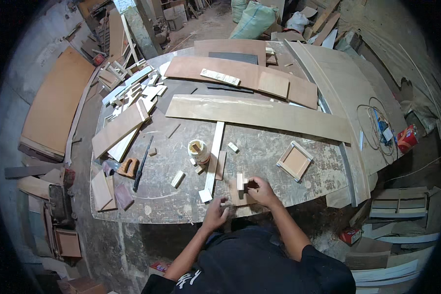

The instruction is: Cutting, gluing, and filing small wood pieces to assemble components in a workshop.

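By the right hand (pixel 263 192), at the frame's lower centre, a wood block (pixel 240 181) is gripped; the left hand (pixel 215 214) is held loosely open.

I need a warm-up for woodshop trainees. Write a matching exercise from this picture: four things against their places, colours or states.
1. Handsaw
2. White jar
3. Square wooden tray
4. Right hand

A. Pale rim, browner base
B. Fingers on a small wooden block
C. Orange-brown handle
D. Beside a pale wooden strip

Pairs: 1-C, 2-D, 3-A, 4-B

Person wears blk shirt (pixel 274 269), short sleeves (pixel 330 268), wht lettering (pixel 188 279) at L.
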Motion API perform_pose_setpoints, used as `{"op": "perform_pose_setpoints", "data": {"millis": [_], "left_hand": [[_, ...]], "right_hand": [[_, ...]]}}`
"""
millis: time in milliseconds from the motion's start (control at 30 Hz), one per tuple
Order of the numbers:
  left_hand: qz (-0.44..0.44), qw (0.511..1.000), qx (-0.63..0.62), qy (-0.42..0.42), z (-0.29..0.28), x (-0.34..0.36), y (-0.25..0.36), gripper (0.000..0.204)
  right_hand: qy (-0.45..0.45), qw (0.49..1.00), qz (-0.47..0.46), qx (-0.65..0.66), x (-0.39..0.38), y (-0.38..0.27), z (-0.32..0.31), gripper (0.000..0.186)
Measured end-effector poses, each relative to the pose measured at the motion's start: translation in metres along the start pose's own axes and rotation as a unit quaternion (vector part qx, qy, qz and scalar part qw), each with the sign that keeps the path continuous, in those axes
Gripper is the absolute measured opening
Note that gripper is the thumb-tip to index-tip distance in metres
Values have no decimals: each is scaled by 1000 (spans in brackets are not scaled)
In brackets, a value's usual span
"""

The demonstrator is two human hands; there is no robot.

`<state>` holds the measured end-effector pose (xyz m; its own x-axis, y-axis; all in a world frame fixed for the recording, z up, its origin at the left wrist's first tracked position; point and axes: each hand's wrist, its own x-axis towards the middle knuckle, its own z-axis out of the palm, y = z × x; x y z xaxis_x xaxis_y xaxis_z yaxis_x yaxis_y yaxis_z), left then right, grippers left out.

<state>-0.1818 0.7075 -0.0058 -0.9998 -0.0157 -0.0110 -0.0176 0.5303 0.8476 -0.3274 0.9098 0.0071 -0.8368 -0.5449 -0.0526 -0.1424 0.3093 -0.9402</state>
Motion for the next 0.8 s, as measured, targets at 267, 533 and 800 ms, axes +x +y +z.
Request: {"op": "perform_pose_setpoints", "data": {"millis": [267, 533, 800], "left_hand": [[-18, 996, -84, 2, -3, 30, 24, 75], [5, 1000, -6, 22, -7, 47, 10, 65], [-5, 999, -32, -21, -5, 63, 15, 64]], "right_hand": [[-31, 959, 68, 273, -7, 31, 11, 60], [-34, 980, 90, 172, -15, 37, -10, 74], [21, 983, 129, 130, -20, 59, -14, 43]]}}
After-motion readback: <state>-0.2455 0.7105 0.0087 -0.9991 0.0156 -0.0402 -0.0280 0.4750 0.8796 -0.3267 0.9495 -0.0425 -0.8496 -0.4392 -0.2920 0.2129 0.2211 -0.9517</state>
